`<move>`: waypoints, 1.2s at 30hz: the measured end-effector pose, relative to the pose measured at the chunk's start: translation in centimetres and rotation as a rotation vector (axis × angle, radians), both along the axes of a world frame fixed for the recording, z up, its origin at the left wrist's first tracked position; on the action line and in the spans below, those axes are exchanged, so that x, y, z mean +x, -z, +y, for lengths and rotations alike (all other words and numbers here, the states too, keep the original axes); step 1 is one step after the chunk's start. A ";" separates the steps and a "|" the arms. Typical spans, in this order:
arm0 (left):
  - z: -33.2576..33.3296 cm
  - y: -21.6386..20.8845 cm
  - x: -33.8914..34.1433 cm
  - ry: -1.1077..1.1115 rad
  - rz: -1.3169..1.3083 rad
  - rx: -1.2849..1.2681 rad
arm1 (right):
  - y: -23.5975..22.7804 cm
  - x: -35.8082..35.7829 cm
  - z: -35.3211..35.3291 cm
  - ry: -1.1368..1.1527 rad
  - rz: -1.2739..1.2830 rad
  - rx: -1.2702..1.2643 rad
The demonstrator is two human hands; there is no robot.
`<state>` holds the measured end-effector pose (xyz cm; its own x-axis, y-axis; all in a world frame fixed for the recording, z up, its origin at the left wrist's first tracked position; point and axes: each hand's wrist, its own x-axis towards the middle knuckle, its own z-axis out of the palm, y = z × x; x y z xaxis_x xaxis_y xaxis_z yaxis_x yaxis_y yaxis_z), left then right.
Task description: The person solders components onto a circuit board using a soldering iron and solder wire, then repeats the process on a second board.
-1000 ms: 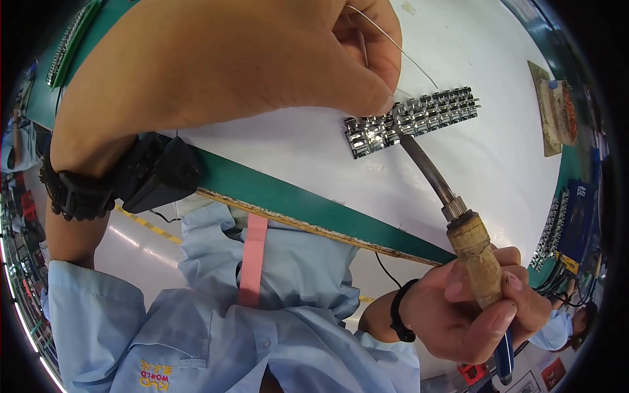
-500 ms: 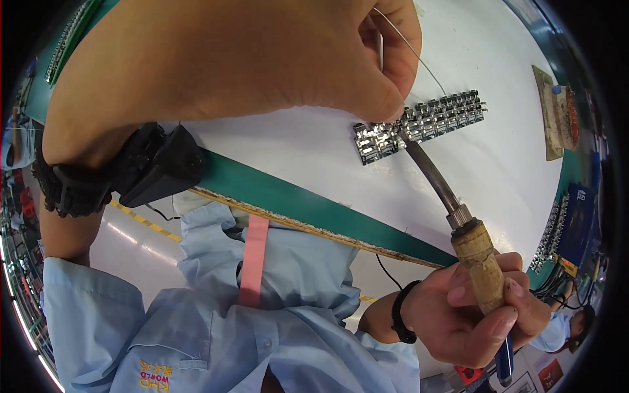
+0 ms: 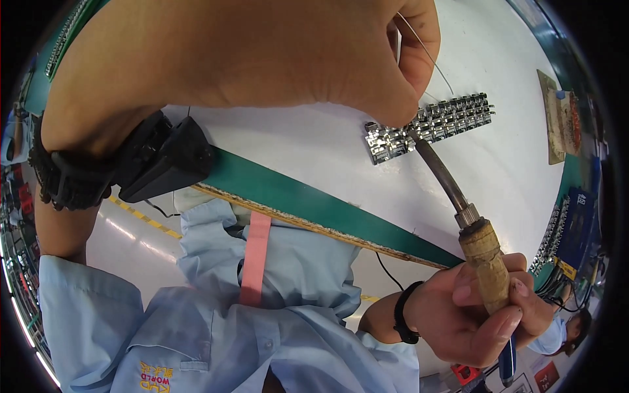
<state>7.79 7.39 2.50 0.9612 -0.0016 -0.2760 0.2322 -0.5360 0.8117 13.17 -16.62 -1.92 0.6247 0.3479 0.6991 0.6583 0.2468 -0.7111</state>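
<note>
My left hand fills the top of the view, its fingers pinched on a thin solder wire that runs down toward a row of shiny metal parts lying on the white table. My right hand, at the lower right, is shut on the cork-wrapped handle of a soldering iron. The iron's dark shaft slants up and left, and its tip meets the metal row just under my left fingertips. A black device is strapped to my left wrist.
The table has a green front edge. A brown pad lies at the far right of the table. A dark tray with small metal parts sits at the right rim. Another person's sleeve shows at the lower right.
The iron's tip has crept left along the metal row, and my left hand has followed with the wire. My right hand stays low on the handle.
</note>
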 end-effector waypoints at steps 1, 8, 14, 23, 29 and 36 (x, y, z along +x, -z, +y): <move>0.0 0.1 0.0 -0.002 -0.002 0.004 | 0.0 0.0 0.0 -0.008 -0.006 -0.004; -0.1 0.5 -0.6 0.005 0.010 0.007 | 0.0 0.0 0.1 -0.015 -0.004 -0.014; 0.1 0.6 -0.7 0.000 0.011 0.003 | -0.1 -0.1 0.3 0.004 -0.023 -0.027; 0.3 0.9 -0.6 0.013 0.018 0.002 | 0.3 -0.5 0.7 0.082 0.060 0.151; 0.2 1.0 -0.6 0.011 0.019 0.005 | 0.3 -0.6 0.7 0.120 0.071 0.173; 0.3 1.0 -0.5 0.012 0.013 0.004 | 0.3 -0.6 0.7 0.110 0.089 0.200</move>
<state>7.27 7.72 1.47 0.9575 -0.0115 -0.2882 0.2362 -0.5420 0.8065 12.60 -15.93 -2.23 0.7131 0.1346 0.6880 0.6263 0.3186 -0.7115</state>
